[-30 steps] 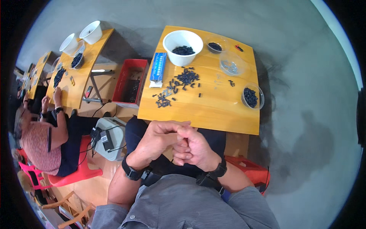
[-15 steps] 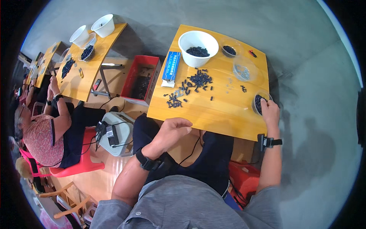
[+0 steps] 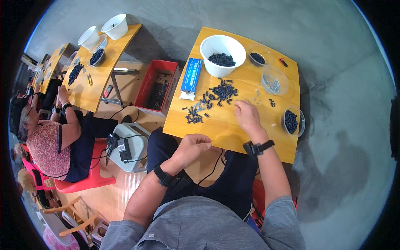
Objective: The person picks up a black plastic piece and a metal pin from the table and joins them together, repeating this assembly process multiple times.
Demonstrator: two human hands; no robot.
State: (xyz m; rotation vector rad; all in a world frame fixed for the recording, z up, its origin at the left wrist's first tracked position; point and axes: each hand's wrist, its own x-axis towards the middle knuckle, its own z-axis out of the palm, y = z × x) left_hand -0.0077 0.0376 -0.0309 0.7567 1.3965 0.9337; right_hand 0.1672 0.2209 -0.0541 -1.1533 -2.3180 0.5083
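My left hand [image 3: 192,148] hovers at the near edge of the wooden table [image 3: 225,135], thumb against curled fingers; anything between them is too small to make out. Over the middle of the table is my right hand [image 3: 248,116], its fingertips drawn together just right of a heap of small black plastic parts [image 3: 223,90]. What those fingertips hold, if anything, is hidden. A smaller group of black parts [image 3: 194,116] lies left of the heap, beside some small clear or silvery pieces [image 3: 200,107]. To the right, a clear tub [image 3: 301,125] holds more black parts [image 3: 291,121].
Farther back stand a white bucket [image 3: 223,43], a blue box [image 3: 191,77], a clear tub of black parts [image 3: 258,58] and a clear tub of silvery pieces [image 3: 273,82]. A red-and-black tool [image 3: 283,62] lies beyond. Left are a red bin [image 3: 143,87] and a seated co-worker [image 3: 54,143].
My right hand has left the right-hand tub of black parts and moved left to the middle of the table. The left hand stays at the near edge, its fingers more curled.
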